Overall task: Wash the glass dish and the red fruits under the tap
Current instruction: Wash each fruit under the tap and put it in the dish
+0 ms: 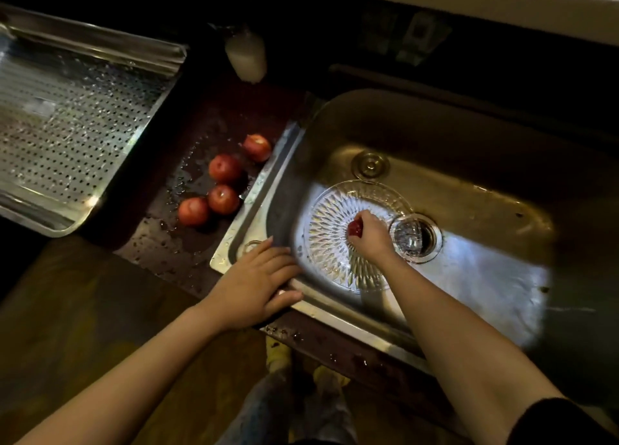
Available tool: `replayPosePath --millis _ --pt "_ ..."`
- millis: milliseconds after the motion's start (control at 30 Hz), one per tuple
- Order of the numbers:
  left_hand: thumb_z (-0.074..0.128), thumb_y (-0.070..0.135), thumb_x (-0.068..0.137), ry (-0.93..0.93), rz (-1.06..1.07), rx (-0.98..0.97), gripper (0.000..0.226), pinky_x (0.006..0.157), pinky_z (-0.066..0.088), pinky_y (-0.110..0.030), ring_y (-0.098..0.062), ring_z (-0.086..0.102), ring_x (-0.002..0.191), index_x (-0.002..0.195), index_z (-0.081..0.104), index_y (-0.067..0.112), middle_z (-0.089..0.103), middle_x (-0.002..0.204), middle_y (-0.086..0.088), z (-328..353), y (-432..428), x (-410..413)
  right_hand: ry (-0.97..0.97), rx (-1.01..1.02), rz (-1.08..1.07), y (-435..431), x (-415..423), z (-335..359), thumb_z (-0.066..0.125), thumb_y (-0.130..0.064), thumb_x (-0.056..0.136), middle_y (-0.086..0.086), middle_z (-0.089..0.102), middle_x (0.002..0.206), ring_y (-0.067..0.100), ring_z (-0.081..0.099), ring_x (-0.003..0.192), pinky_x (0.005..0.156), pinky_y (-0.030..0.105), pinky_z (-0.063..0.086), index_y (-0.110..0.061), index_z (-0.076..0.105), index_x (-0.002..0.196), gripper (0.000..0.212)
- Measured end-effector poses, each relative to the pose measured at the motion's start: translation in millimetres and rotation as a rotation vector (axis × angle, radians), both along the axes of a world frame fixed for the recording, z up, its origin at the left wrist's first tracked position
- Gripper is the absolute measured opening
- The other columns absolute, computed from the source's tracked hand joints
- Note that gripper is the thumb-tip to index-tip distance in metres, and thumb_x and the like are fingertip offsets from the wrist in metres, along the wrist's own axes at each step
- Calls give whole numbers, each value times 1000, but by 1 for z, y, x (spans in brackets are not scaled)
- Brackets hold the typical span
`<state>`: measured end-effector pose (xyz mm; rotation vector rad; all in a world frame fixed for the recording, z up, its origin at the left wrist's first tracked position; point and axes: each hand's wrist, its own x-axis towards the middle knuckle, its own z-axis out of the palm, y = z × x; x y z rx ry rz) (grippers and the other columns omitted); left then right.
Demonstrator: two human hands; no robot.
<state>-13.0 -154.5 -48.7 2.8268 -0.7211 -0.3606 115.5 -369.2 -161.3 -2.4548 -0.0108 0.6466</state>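
Left hand [258,285] flat and spread on the sink's [418,123] near-left rim, holding nothing. Right hand [368,235] closed around one red fruit [355,227], above the glass dish [338,240] on the basin floor beside the drain [417,237]. Four more fruits [219,183] waiting on wet counter [174,243] near the sink's left rim. Likely risk: wet fruit slipping, striking glass.

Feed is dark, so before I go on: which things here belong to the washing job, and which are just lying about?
Part of the job:
- glass dish in the sink
- red fruit in the right hand
- four red fruits on the wet counter

Lying about:
- perforated metal tray
- white bottle
- left hand, resting on the sink's edge, holding nothing
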Motion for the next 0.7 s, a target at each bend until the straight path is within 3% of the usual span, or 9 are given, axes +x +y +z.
replayPosePath --millis 200,367,467,567,633,700 --pt "36 56 91 -59 -14 14 52 112 21 -38 -19 55 118 114 63 18 66 114 0 -7 1 -3 11 19 -36 -1 -3 -12 71 -23 80 15 54 123 32 51 113 98 46 44 -17 46 122 49" --pt "35 56 91 -88 -19 11 53 113 21 -36 -19 56 116 114 64 18 66 111 0 -8 1 -5 16 -41 55 -5 -9 2 65 -27 85 14 40 141 33 35 130 108 43 31 -14 31 143 69" --pt "37 58 90 -53 11 -28 55 117 15 -32 -17 52 120 117 62 18 65 116 0 -4 0 -4 -69 11 72 4 -28 29 60 -27 88 11 43 141 31 33 129 106 40 31 -14 35 140 59" --pt "55 44 87 39 116 -251 44 116 13 -27 -17 50 122 120 61 16 63 121 -3 2 3 1 -48 181 127 23 -62 59 54 -32 92 9 45 142 25 37 131 106 35 30 -16 41 138 51" --pt "62 24 86 126 235 -477 33 110 25 -25 -18 54 116 116 63 11 63 117 -5 14 6 5 79 308 145 35 -84 77 49 -43 92 3 44 145 16 39 131 106 29 31 -22 42 139 51" --pt "62 9 85 94 367 -655 25 98 38 -20 -16 57 108 110 66 8 65 111 -5 28 14 2 210 356 187 47 -100 91 39 -54 92 -2 42 146 10 40 129 104 22 30 -25 40 139 55"
